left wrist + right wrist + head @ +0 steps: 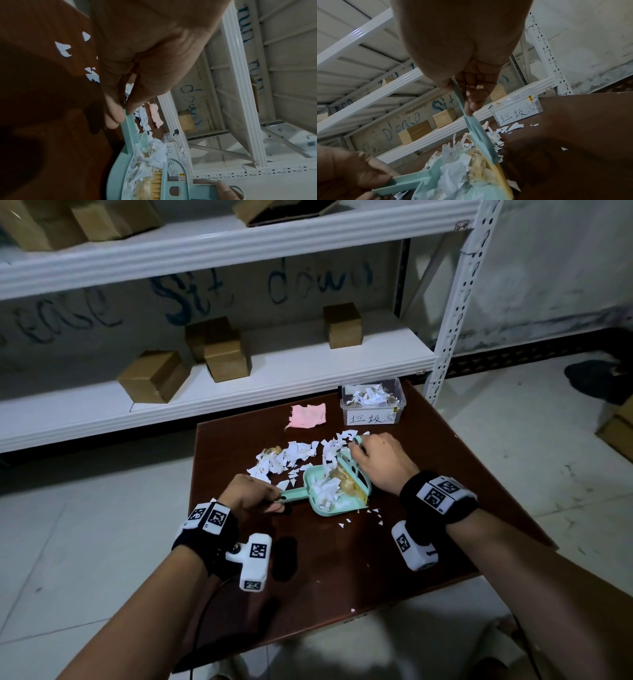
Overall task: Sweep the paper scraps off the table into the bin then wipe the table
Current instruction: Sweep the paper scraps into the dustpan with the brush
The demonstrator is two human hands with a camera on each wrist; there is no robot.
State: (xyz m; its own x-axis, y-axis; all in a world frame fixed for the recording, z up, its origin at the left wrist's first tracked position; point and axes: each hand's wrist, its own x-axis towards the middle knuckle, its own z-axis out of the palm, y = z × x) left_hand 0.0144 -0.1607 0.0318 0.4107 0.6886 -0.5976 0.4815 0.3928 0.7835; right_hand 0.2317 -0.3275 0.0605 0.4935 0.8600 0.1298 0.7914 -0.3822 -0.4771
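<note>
White paper scraps [291,455] lie in a heap at the middle of the dark brown table [428,460]. A mint green dustpan [337,501] rests beside them with scraps inside it. My left hand [253,491] grips the dustpan's handle [130,129]. My right hand [376,460] grips the handle of a mint green brush [352,470], whose bristles stand in the dustpan's mouth [488,174]. A clear plastic bin [373,402] with a handwritten label holds more scraps at the table's far edge. A pink cloth [308,416] lies left of the bin.
A few small scraps [359,518] lie on the table just in front of the dustpan. White metal shelving [239,392] with cardboard boxes [154,376] stands right behind the table. Pale tiled floor surrounds the table on both sides.
</note>
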